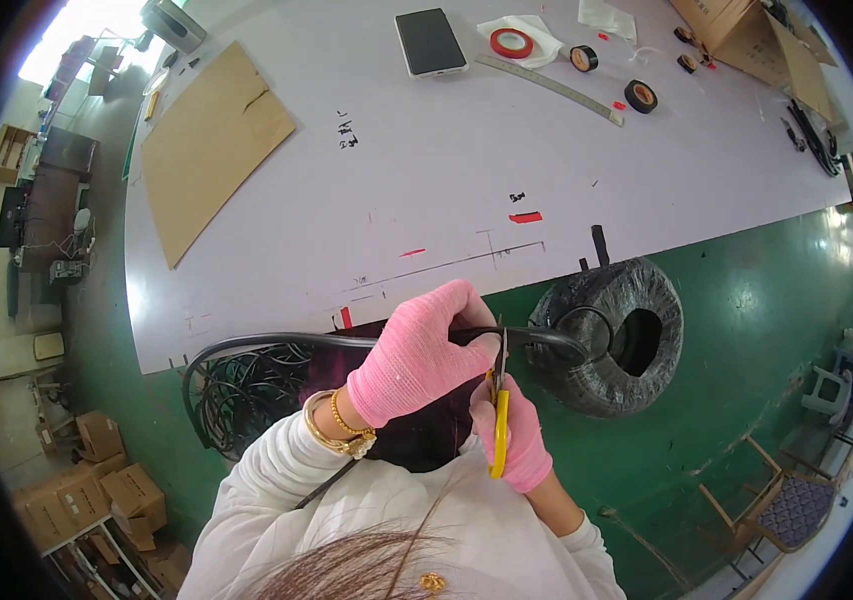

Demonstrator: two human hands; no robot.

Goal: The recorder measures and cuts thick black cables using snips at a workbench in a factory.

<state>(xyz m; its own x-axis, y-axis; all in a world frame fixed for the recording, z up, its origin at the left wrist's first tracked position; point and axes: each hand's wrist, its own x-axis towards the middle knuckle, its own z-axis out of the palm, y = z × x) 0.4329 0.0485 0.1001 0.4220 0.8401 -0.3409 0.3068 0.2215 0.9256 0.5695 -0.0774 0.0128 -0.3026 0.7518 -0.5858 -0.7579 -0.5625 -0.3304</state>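
My left hand [417, 355], in a pink knit glove, is closed round a thick black cable [287, 341] near the table's front edge. My right hand [524, 440], gloved in pink too, grips scissors [501, 425] with yellow handles. Their blades point up and lie at the cable, just right of my left fingertips; whether they cut into it I cannot tell. Leftward the cable runs along the table edge and bends down. To the right it leads to a large coil [562, 375] wrapped in clear film. A heap of black cable [257, 395] hangs left of my lap.
The white table [347, 220] carries a brown cardboard sheet [212, 150], a phone-like device [431, 42], a steel ruler [552, 88], red tape [512, 42] and several black tape rolls [641, 96]. An open carton [747, 45] stands far right. A chair [787, 510] is at lower right.
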